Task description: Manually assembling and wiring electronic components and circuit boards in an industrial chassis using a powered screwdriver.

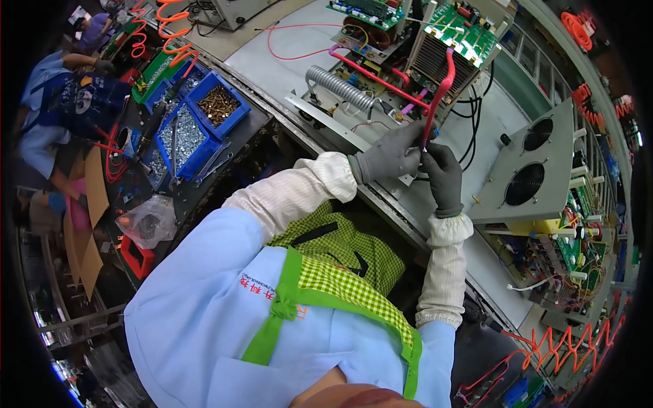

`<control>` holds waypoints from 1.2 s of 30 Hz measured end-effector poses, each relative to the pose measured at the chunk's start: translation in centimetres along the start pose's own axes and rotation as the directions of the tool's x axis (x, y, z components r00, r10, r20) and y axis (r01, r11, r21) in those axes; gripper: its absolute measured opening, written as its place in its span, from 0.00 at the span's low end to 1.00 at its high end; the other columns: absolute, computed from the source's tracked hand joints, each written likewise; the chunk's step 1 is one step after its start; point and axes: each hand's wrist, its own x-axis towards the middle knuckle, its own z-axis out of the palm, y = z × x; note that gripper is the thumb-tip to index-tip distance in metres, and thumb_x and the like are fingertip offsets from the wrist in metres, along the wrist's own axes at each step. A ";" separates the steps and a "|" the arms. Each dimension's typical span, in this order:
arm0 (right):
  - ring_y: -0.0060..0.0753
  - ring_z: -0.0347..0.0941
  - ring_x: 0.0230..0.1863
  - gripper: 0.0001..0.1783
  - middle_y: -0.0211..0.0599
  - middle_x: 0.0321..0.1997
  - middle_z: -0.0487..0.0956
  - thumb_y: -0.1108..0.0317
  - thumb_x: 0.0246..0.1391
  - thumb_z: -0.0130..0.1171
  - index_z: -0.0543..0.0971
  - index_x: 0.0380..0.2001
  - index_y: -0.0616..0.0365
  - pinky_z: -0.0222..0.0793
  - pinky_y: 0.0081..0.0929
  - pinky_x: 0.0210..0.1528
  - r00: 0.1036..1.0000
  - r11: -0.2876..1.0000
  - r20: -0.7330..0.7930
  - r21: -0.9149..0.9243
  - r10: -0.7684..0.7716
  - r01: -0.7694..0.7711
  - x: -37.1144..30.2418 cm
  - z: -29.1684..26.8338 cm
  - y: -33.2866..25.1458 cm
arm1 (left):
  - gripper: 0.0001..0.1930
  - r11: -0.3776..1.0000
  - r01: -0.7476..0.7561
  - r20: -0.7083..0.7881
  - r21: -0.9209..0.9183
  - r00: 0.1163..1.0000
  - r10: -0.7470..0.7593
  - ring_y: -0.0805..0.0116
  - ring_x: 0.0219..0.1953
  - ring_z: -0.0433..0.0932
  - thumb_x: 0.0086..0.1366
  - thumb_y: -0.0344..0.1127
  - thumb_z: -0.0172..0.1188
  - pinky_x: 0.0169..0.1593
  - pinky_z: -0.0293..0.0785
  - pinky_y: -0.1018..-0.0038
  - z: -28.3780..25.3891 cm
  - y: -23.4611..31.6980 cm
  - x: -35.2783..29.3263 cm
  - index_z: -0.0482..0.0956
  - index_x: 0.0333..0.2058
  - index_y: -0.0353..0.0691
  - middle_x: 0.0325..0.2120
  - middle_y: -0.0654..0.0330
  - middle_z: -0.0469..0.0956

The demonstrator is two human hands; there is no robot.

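A thick red cable (443, 85) arches down from a heat-sink unit topped by a green circuit board (454, 30). Its lower end sits between my gloved hands, over the near side of an open electronic chassis. My left hand (389, 156), in a grey glove, is closed around the cable near that end. At the tip, the thumb and fingers of my right hand (443, 178), gloved alike, pinch the cable from the other side. The very end is too small to make out. Beside my left hand lies a coiled grey tube (340, 87) in the chassis.
A grey panel with two round fans (544, 160) stands at the right, above another open board assembly (578, 255). Blue bins (219, 103) of screws and hardware stand on a dark bench at the left, with wrenches (216, 165) and a plastic bag (147, 221). Co-workers (51, 122) are at the far left.
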 end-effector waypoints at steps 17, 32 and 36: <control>0.22 0.68 0.41 0.20 0.32 0.44 0.72 0.64 0.57 0.57 0.68 0.48 0.61 0.67 0.22 0.38 0.994 0.988 0.111 0.153 -0.002 -0.015 0.9 1.1 1.4 | 0.21 0.928 0.012 -0.319 0.371 0.941 0.115 0.45 0.34 0.79 0.63 0.43 0.56 0.36 0.74 0.54 2.3 -0.5 -0.4 0.68 0.52 0.41 0.33 0.47 0.76; 0.20 0.69 0.44 0.16 0.29 0.46 0.74 0.65 0.63 0.51 0.70 0.52 0.57 0.64 0.19 0.44 0.995 0.941 0.060 0.335 -0.074 0.050 0.3 2.4 2.1 | 0.18 0.807 0.160 -0.154 0.569 0.984 -0.086 0.47 0.30 0.79 0.64 0.44 0.54 0.33 0.73 0.54 0.9 2.1 -2.0 0.67 0.47 0.39 0.29 0.50 0.76; 0.19 0.69 0.43 0.13 0.28 0.44 0.73 0.65 0.62 0.51 0.72 0.47 0.58 0.64 0.19 0.45 0.967 0.950 0.171 0.280 -0.187 0.134 0.6 1.9 2.4 | 0.20 0.904 0.164 -0.205 0.396 0.975 -0.088 0.45 0.31 0.80 0.64 0.45 0.54 0.35 0.74 0.54 1.7 1.2 -1.1 0.68 0.49 0.39 0.31 0.48 0.78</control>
